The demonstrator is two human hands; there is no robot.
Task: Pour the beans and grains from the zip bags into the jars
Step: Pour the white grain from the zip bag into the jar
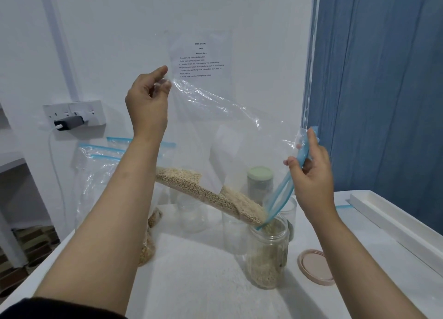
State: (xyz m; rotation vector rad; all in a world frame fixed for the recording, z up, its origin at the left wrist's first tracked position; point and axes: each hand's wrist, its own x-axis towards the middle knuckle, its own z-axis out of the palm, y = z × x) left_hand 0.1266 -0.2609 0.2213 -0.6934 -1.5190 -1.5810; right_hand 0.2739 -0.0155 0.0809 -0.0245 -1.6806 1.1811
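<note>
1. Left hand (146, 103) pinches the raised bottom corner of the zip bag (215, 132); its grip is clenched on plastic.
2. Right hand (311, 170) grasps the blue zip edge; grains (211, 194) slide into the open jar (268, 254) on the worktop (203, 282).

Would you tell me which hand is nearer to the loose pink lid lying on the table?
Right. The right hand holds the zip bag's blue mouth, above and slightly left of the pink lid; the left hand pinches the bag's raised corner, far up-left.

Two hands (147, 103) (309, 165), four zip bags (227, 132), five jars (268, 254), one loose lid (315, 267).
</note>
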